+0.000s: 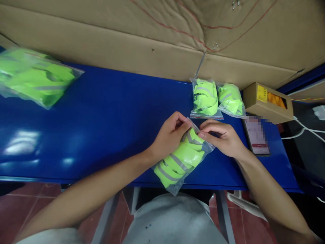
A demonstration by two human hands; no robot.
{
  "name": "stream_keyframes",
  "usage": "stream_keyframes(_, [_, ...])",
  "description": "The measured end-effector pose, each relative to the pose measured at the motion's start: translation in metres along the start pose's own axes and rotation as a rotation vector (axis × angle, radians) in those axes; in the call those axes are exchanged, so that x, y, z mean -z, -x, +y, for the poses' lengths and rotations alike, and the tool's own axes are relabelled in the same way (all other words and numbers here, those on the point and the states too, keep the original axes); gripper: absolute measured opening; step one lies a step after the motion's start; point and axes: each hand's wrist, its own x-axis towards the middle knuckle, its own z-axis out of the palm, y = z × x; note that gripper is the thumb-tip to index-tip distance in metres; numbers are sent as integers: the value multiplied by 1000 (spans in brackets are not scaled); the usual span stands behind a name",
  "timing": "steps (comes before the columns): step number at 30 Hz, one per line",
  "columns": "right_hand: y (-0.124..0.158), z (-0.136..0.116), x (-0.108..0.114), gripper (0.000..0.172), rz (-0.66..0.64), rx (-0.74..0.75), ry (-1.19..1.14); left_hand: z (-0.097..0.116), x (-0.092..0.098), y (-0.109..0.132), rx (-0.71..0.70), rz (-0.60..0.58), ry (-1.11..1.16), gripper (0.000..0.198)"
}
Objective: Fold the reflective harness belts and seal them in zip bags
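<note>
A clear zip bag (pixel 180 162) packed with neon yellow-green straps that carry grey reflective stripes lies tilted at the table's front edge. Its lower corner hangs slightly past that edge. My left hand (pixel 172 134) pinches the bag's top edge on the left side, thumb and fingers pressed together. On the right part of the same edge, my right hand (pixel 219 135) pinches with thumb and forefinger. Whether the seal between them is closed, I cannot tell.
Two similar filled bags, one (pixel 205 98) beside the other (pixel 231 99), lie near the back panel. A larger bag (pixel 38 78) is at far left. A cardboard box (pixel 269 101) and a phone (pixel 256 135) sit on the right of the blue table (pixel 106 118), near white cables (pixel 304 127).
</note>
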Motion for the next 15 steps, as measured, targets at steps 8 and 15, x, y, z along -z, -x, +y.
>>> stream_keyframes(8, [1,-7,8,17,71,-6,48,8,4,-4,165,-49,121,31])
stream_keyframes(15, [3,-4,5,10,92,4,17,12,6,-4,409,-211,83,47])
